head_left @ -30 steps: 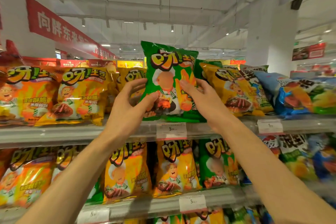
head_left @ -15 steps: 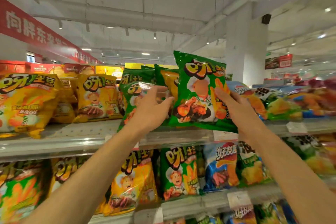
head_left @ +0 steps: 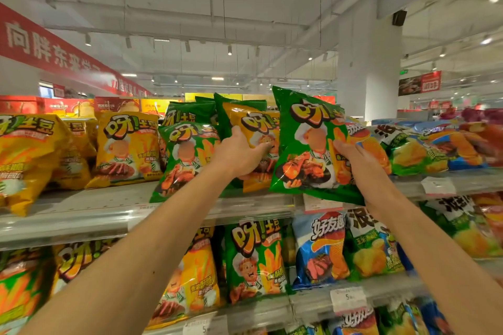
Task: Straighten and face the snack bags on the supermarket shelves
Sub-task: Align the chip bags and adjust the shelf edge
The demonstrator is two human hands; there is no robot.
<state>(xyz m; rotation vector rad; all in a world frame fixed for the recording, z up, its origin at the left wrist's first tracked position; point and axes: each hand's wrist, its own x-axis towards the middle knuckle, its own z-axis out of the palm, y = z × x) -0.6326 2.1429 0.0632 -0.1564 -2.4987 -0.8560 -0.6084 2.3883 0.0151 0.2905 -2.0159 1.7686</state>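
Facing of snack bags on the top shelf [head_left: 81, 215], in progress. The right hand [head_left: 362, 163] holds a green bag [head_left: 307, 144] by its right edge, fingers curled onto its front; the bag is upright, tilted slightly, with its lower edge at the shelf's front edge above a price tag [head_left: 322, 202]. The left hand [head_left: 239, 153] reaches to an orange bag [head_left: 255, 128] just behind and left of it, thumb on top and fingers wrapped onto its face. Done, by appearance: the yellow bags [head_left: 128, 149] toward the shelf's left end stand with labels forward. Left to do: the green and orange bags at mid-shelf overlap and lean, one green bag [head_left: 187, 158] slumping over the front edge; the bags [head_left: 424, 149] at the right end lie flat. The lower shelf [head_left: 307, 304] looks mostly faced.
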